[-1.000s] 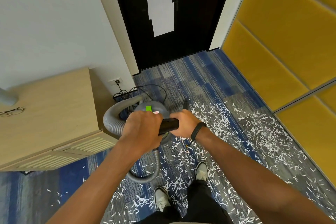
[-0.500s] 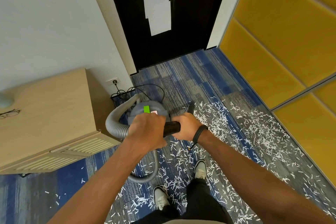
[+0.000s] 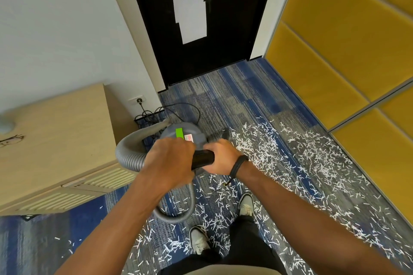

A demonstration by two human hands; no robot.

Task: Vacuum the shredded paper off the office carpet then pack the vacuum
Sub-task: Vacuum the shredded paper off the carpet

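Vacuum [image 3: 183,134]: rigid grey body at frame centre, probably hefty.
Hold: your left hand [image 3: 169,161] and right hand [image 3: 220,156] each clench the stiff black wand [image 3: 202,159].
Hose [image 3: 129,154]: bendy, likely to drag.

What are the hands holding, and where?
Both hands, left and right, hold the vacuum wand by its black tube, near where the grey hose joins.

Vacuum [image 3: 186,135] partly hidden behind both hands; nozzle [image 3: 224,133] blurry; glasses [image 3: 10,140] cut by pic's left edge.

black door [image 3: 201,18] ahead; yellow wall panels [image 3: 339,35] right; wooden cabinet [image 3: 55,136], glasses [image 3: 11,139] on top.
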